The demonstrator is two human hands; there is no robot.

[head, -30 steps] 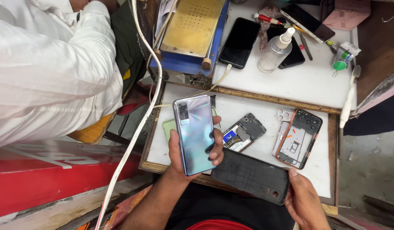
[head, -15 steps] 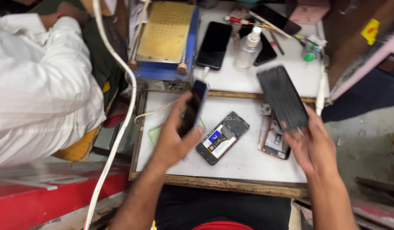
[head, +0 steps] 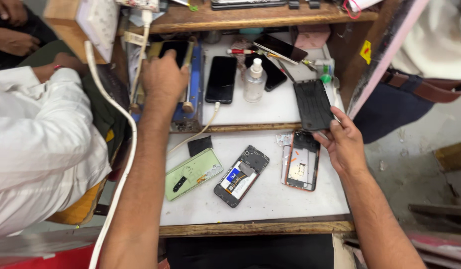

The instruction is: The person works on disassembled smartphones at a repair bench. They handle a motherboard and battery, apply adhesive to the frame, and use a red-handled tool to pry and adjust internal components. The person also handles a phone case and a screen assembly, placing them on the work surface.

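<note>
The left hand (head: 163, 77) is seen from the back, reaching far forward to a dark phone (head: 174, 50) laid on the blue machine (head: 193, 99); its fingertips are hidden behind the knuckles, so whether the phone is gripped or only touched cannot be told; much of that phone is covered by the hand. The right hand (head: 342, 142) is closed on the lower edge of a black phone panel (head: 314, 104), thumb on the near face and fingers behind; the panel is held above the right side of the white work tray (head: 270, 204), its long axis running away from the person, tilted slightly left at the top.

On the tray are laid a pale green back cover (head: 193, 173), an opened phone with its board exposed (head: 242, 175) and an orange-rimmed phone frame (head: 301, 167); the frame's top end is partly covered by the held panel; a small black square (head: 199, 145) lies near the cover. On the rear white surface stand a clear pump bottle (head: 254, 82) and a black phone (head: 221, 79); further phones behind it are partly overlapped. A white cable (head: 118, 149) crosses the left forearm. A person in a white shirt (head: 36, 149) is cut off at the left edge.
</note>
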